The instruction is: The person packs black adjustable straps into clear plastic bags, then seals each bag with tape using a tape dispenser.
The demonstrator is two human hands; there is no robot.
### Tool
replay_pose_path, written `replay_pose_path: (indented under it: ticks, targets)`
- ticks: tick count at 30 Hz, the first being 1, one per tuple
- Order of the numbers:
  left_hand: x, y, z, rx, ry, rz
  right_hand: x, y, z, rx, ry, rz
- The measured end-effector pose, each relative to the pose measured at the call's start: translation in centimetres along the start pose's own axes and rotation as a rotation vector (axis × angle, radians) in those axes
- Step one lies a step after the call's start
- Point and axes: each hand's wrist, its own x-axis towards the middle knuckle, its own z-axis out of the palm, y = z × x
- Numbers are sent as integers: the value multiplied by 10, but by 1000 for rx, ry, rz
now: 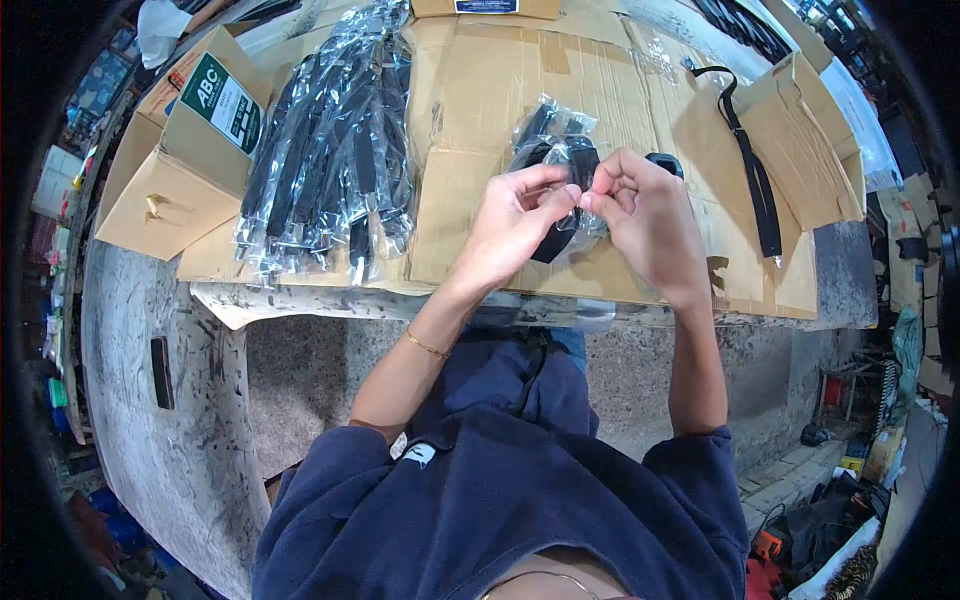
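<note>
My left hand (515,222) and my right hand (655,222) meet over the cardboard sheet, both with thumb and fingertips pinched on the edge of a clear plastic bag. The bag (560,125) holds a folded black strap (553,245) and lies in front of me. A dark round item (664,162) shows just behind my right hand. To the left lies a large pile of bagged black straps (325,150). A single unbagged black strap (757,185) with a buckle lies to the right of my right hand.
An open cardboard box (190,150) with a green label stands on the left; another open box (800,140) stands on the right. Flattened cardboard (470,100) covers the table. A phone (161,372) lies on the surface at the left. More dark straps (742,30) are at the back right.
</note>
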Motion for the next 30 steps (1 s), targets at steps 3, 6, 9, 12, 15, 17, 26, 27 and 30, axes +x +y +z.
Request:
replay_pose_path:
  ticks: [3,6,9,12,15,17,26,27,30]
  targets:
    - [2,-1,0,70,-11,-7,-2,0,4,-36,43,-35]
    - [5,-11,1,108,-2,28,-4,0,11,-136,54,-24]
    - [5,-16,5,172,51,117,-6,3,19,-159,88,-53]
    - [2,-18,11,182,167,126,-12,0,27,-231,149,-93]
    - [-2,-17,19,170,223,122,-19,0,35,-251,203,-83]
    - [0,-23,22,179,282,171,-23,0,38,-261,260,-48]
    - [-5,-16,15,182,214,149,-13,8,19,-167,342,-60]
    - [-5,-16,16,184,209,153,-8,16,19,-111,300,-80]
    - [-4,-13,14,-97,235,178,-2,18,15,196,119,16]
